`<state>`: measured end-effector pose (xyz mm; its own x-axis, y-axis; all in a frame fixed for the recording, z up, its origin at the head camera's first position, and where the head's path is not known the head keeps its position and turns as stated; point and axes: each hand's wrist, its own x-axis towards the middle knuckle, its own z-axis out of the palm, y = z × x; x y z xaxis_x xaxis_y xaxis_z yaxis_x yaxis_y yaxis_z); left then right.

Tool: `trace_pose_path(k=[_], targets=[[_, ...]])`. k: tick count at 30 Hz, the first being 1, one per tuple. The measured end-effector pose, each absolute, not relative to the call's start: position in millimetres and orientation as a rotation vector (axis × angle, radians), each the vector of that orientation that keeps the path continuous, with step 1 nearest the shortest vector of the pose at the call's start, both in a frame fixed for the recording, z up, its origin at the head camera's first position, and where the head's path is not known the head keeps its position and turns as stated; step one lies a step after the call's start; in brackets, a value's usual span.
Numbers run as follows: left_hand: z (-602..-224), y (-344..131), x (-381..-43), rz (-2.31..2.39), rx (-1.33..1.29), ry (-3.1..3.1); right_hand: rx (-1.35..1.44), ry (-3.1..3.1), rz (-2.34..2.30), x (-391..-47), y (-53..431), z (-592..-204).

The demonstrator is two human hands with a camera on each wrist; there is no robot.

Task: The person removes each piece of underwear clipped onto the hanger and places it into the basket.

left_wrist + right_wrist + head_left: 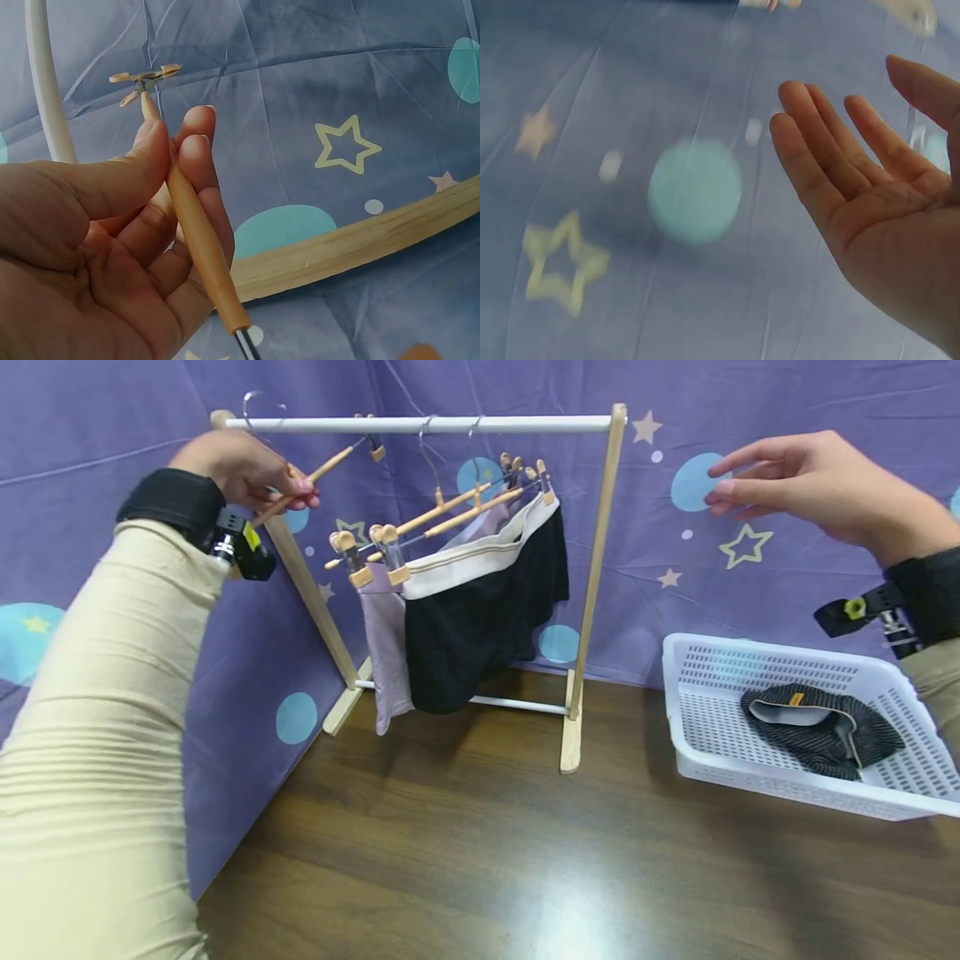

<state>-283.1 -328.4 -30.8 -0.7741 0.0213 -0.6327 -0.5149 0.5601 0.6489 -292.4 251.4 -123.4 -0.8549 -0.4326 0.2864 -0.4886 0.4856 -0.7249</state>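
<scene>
At the left end of the rack my left hand (238, 470) pinches a wooden clip hanger (330, 464) by its bar. Thumb and fingers lie along the bar (196, 232) in the left wrist view, and a clip (147, 78) shows at its far end. This hanger's metal hook (251, 403) is right at the white rail (525, 424); no garment shows on it. My right hand (817, 489) is in the air right of the rack, fingers loosely extended and holding nothing. Its palm (900, 217) faces the camera in the right wrist view.
Two more hangers hang mid-rail, clipped to black shorts-style underwear (480, 643) with a white waistband and a lavender garment (386, 643) behind. A white basket (678, 756) at right holds a dark striped garment (873, 731). Purple patterned cloth (480, 385) backs the brown tabletop (420, 852).
</scene>
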Motion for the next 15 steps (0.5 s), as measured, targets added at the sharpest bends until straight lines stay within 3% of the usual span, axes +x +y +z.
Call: trace_pose_path(k=[7, 15], targets=[[-35, -325, -281, 1.195, -0.377, 2.254, 0.817, -2.653, 1.225, -287, 183, -119], [-36, -321, -281, 1.263, -0.395, 2.217, 0.846, -2.594, 1.339, -289, 144, -121]])
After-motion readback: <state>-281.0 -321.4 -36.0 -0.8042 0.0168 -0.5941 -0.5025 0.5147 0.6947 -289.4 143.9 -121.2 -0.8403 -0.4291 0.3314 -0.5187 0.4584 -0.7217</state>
